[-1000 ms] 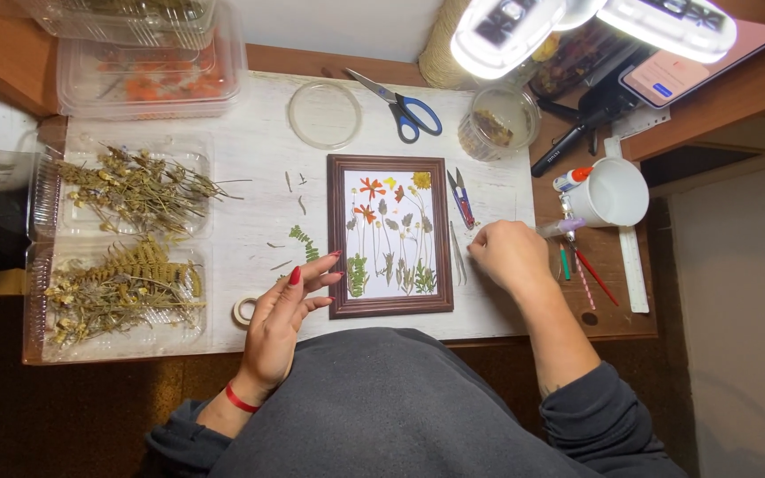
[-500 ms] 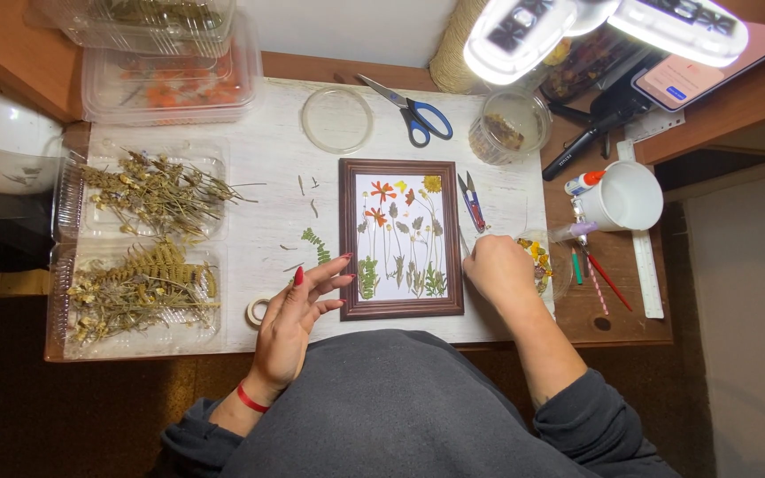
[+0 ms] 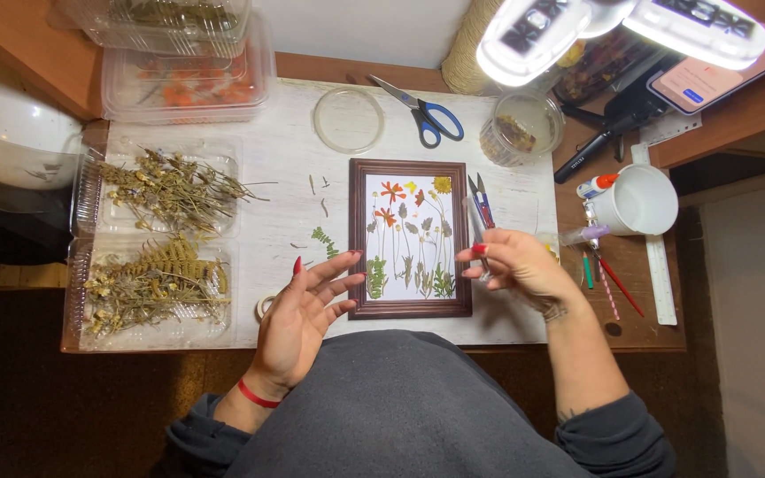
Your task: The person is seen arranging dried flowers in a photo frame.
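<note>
White tabletop (image 3: 285, 168) carries an upright pressed-flower frame (image 3: 410, 237). Right hand (image 3: 515, 265), just beside the frame's right edge, pinches tweezers (image 3: 475, 226); left hand (image 3: 307, 310), fingers spread and empty, touches its lower-left corner.

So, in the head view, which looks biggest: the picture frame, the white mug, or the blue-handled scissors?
1. Picture frame, clearly largest.
2. White mug.
3. Blue-handled scissors, longer than the mug but slimmer, so these two are close.

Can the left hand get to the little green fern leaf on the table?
Probably yes. The left hand lies open beside the frame, and the fern leaf sits on bare table just past its fingertips, with nothing between them.
</note>
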